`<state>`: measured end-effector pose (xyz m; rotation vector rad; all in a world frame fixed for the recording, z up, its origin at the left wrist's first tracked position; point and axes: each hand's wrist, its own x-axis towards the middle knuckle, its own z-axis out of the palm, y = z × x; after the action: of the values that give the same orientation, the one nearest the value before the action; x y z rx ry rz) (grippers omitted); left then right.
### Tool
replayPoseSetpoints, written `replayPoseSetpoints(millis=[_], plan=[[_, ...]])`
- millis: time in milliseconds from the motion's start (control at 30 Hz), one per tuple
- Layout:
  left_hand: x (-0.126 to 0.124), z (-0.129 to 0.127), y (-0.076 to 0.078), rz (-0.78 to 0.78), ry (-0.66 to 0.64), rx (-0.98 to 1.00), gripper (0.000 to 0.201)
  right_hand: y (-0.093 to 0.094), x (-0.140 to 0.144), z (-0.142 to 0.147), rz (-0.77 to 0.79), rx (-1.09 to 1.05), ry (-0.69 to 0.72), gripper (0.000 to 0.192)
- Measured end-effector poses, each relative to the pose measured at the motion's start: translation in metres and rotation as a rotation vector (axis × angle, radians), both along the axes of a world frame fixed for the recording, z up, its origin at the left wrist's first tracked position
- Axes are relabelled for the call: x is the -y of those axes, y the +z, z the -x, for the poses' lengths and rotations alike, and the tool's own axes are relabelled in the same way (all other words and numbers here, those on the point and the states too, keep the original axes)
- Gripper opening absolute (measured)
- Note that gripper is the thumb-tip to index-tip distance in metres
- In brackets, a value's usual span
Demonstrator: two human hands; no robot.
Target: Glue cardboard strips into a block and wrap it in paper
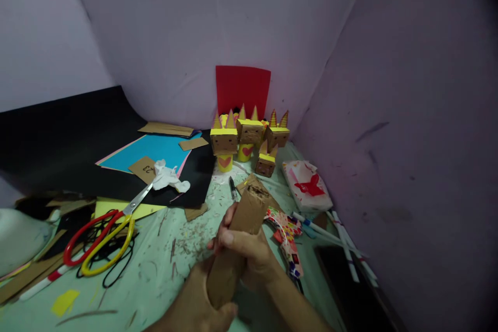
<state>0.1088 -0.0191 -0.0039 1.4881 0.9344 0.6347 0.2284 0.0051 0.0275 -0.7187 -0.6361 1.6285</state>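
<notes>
Both my hands grip a long folded cardboard box (249, 212) tilted away from me over the table. My left hand (198, 295) is closed around its near end, thumb along the lower edge. Higher up, my right hand (254, 254) wraps the right side, its thumb lying across the front. The box's far end looks rough and torn. Just behind it are a flat cardboard scrap (272, 197) and a black pen (233, 188). A flower-patterned glue gun (288, 241) lies right of my right hand.
Cardboard figures (224, 142) with yellow tops and pointed ears stand at the back before a red sheet (243, 88). Left are large scissors (130, 218), crumpled tissue (167, 176), blue paper (163, 150) and black sheet (200, 181). A tissue pack (307, 187) and white sticks (346, 249) lie right.
</notes>
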Motion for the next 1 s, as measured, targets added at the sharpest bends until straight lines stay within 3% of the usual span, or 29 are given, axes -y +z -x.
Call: replayPoseSetpoints(millis=[133, 267, 367, 433, 533, 567, 633, 700, 867, 933, 1000], plan=[[0.000, -0.002, 0.000, -0.001, -0.087, 0.056, 0.048, -0.008, -0.001, 0.001, -0.010, 0.067, -0.106, 0.029], [0.002, -0.006, -0.002, -0.050, 0.096, -0.224, 0.056, -0.009, 0.002, 0.001, 0.004, 0.159, -0.318, 0.027], [0.002, -0.006, -0.004, -0.029, 0.148, -0.403, 0.041, -0.005, 0.005, 0.002, 0.064, 0.206, -0.467, 0.029], [0.000, -0.003, -0.004, -0.018, 0.143, -0.355, 0.040, -0.001, 0.006, 0.002, 0.061, 0.127, -0.373, 0.038], [0.000, 0.001, -0.004, -0.010, 0.063, -0.234, 0.053, 0.004, 0.007, -0.005, -0.048, -0.156, 0.007, 0.048], [0.001, 0.002, -0.004, -0.002, 0.019, -0.216, 0.052, 0.004, 0.008, -0.007, -0.083, -0.232, 0.116, 0.046], [0.003, 0.001, -0.005, 0.029, -0.066, -0.209, 0.043, 0.003, 0.009, -0.012, -0.114, -0.272, 0.200, 0.035], [0.005, -0.001, -0.005, 0.048, -0.062, -0.241, 0.038, 0.000, 0.011, -0.013, -0.105, -0.185, 0.153, 0.031], [0.007, -0.010, -0.003, 0.007, 0.178, -0.417, 0.053, -0.014, 0.014, -0.008, -0.057, 0.117, -0.245, 0.029], [0.007, -0.009, -0.002, 0.006, 0.224, -0.460, 0.047, -0.015, 0.016, -0.009, -0.035, 0.078, -0.253, 0.024], [0.007, -0.007, -0.005, 0.034, 0.201, -0.434, 0.040, -0.013, 0.020, -0.013, -0.074, 0.008, -0.144, 0.025]])
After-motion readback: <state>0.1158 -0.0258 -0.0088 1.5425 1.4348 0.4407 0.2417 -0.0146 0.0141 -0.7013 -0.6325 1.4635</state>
